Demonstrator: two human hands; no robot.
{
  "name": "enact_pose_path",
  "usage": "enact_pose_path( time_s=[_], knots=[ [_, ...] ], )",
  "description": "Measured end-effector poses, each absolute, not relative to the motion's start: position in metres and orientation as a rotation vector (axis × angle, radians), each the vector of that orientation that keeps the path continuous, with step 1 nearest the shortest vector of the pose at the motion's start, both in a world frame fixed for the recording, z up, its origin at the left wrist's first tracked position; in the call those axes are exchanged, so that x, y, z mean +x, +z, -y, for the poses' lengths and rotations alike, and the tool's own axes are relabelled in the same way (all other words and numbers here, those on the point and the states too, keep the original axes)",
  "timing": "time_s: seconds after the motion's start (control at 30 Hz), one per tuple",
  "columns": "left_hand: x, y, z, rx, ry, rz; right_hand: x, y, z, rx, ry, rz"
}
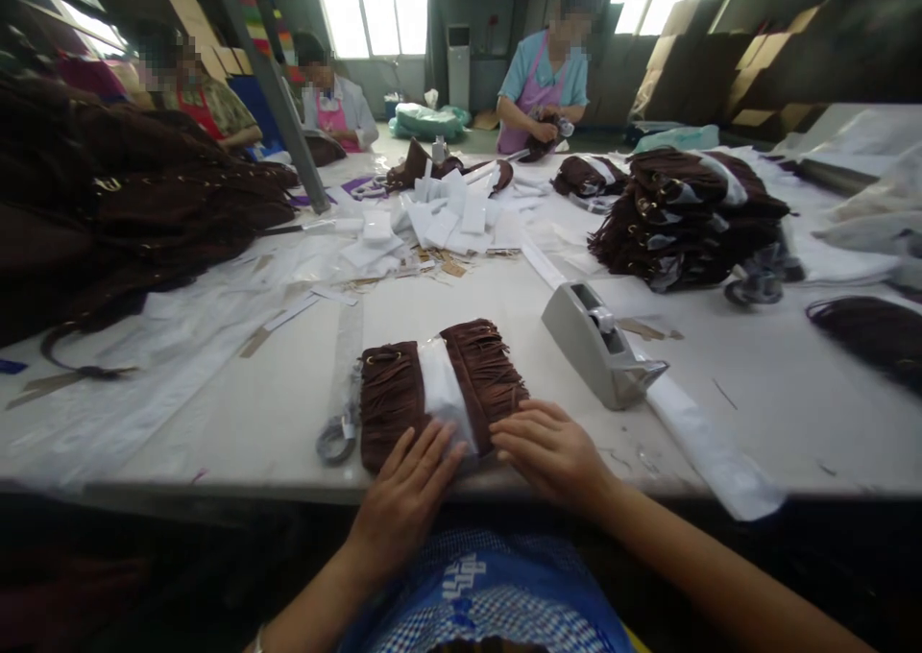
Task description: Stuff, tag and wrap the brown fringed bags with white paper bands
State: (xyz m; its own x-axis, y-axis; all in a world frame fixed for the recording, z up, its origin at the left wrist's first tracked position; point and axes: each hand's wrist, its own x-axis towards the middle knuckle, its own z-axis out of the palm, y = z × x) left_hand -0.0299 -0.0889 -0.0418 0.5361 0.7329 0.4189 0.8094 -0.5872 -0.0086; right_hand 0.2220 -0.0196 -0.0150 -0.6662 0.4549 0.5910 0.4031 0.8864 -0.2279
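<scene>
A folded brown fringed bag (393,394) lies flat near the front edge of the white table. A white band (443,384) runs across its middle. My left hand (410,480) rests on the band and the lower left of the bag, fingers stretched out. Against the bag's lower right side lies my right hand (551,447), its fingers extended flat along the fringe. Left of the bag is a clear wrapped coil (336,439), partly against its side. A grey tape dispenser (605,346) stands to the right, beyond my right hand.
Stacked brown fringed bags (691,211) stand at the back right. A large brown pile (136,202) fills the left. White paper pieces (453,211) lie mid-table near a metal post (280,96). Plastic strips (713,442) cross the right side. Three people work across the table.
</scene>
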Motion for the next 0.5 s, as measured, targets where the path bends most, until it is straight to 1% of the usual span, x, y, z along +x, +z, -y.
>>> enact_pose_path(
  time_s=[0.1,0.2,0.33,0.43,0.5],
  knots=[
    [-0.033,-0.047,0.100,-2.560,-0.578,1.332,0.215,-0.009,0.005,-0.583,0.110,2.416],
    [-0.058,-0.040,0.105,-2.604,-0.599,1.341,0.223,-0.016,-0.015,-0.514,0.160,2.512],
    [-0.100,-0.023,0.113,-2.611,-0.667,1.379,0.260,-0.019,-0.032,-0.694,0.114,2.515],
    [-0.106,-0.007,0.110,-2.550,-0.826,1.445,0.267,-0.004,-0.032,-0.842,0.015,2.385],
    [-0.092,0.001,0.099,-2.525,-0.942,1.428,0.251,0.005,-0.033,-0.819,0.057,2.353]
  ],
)
